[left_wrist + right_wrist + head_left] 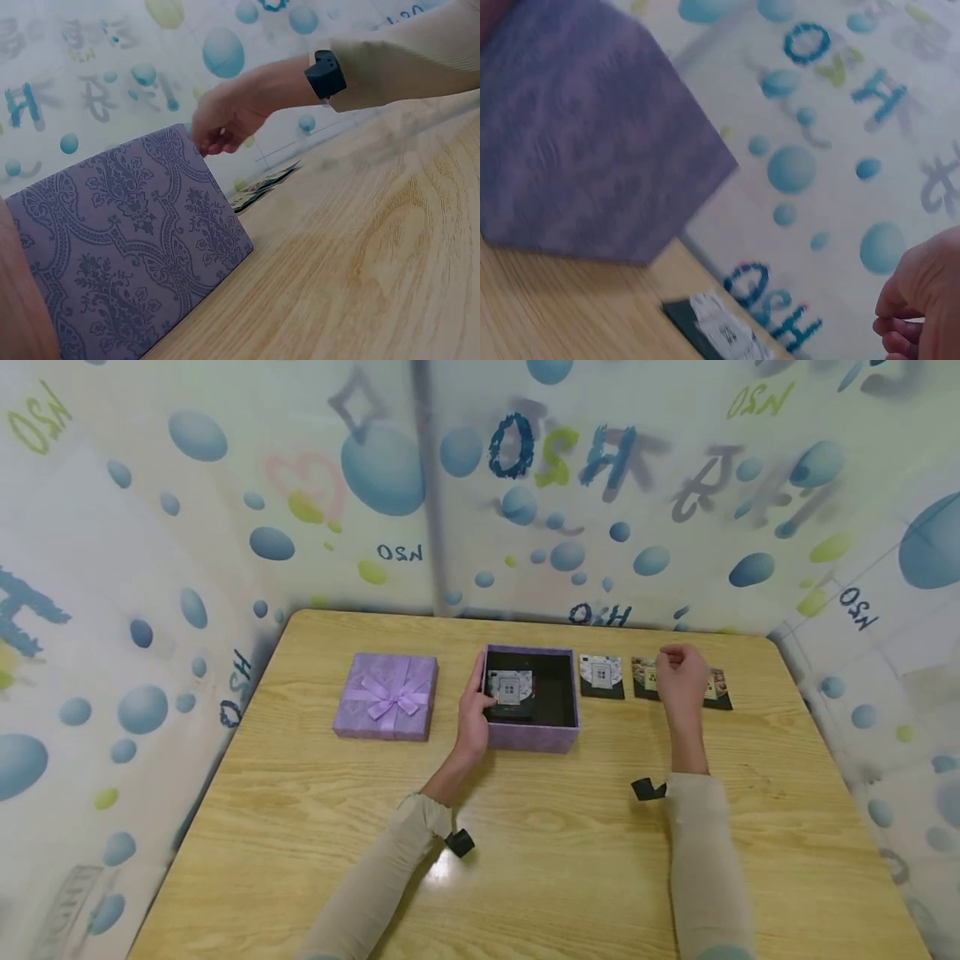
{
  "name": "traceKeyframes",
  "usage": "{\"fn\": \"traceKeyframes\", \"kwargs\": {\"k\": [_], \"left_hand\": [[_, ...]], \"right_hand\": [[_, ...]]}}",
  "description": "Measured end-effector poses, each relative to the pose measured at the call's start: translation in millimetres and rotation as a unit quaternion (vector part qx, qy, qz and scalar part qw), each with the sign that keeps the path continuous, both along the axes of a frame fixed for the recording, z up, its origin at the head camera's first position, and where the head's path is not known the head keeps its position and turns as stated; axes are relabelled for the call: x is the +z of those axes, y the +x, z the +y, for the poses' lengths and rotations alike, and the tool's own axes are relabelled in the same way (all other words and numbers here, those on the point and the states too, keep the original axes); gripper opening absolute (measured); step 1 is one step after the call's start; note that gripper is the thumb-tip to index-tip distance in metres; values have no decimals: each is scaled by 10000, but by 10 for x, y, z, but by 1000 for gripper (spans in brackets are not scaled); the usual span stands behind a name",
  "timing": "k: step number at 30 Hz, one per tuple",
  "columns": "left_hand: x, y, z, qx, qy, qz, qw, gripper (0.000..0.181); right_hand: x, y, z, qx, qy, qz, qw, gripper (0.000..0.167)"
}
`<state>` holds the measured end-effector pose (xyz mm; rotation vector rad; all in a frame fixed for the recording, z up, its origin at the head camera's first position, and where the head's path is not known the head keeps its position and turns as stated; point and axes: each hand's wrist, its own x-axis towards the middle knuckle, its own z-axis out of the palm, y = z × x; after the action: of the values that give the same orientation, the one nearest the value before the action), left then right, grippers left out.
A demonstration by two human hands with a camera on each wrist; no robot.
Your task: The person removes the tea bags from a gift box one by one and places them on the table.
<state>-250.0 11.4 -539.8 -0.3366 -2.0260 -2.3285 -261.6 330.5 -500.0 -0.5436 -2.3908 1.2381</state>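
A purple patterned gift box stands without its lid, its dark inside showing. My left hand grips the box's left wall, fingers along the outside and thumb over the rim. Inside, at the left, lies a square packet with a white-and-black front. To the right my right hand hovers with loosely curled fingers, and nothing shows in it. Beneath that hand are two food-picture packets, the left packet and the right packet, both partly hidden. A white-and-black packet lies between box and hand.
The purple lid with its ribbon bow lies left of the box. All of this is on a wooden table, with a patterned wall behind its far edge. Dark straps sit at both wrists.
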Motion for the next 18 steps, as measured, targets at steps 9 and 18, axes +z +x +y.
{"fn": "traceKeyframes", "kwargs": {"k": [9,18], "left_hand": [[-39,6,-14,44,11,89,10000,77],[54,19,0,12,191,-35,9998,77]], "right_hand": [[245,38,-618,1090,108,528,9926,26],[323,176,-1173,2438,143,774,9666,20]]}}
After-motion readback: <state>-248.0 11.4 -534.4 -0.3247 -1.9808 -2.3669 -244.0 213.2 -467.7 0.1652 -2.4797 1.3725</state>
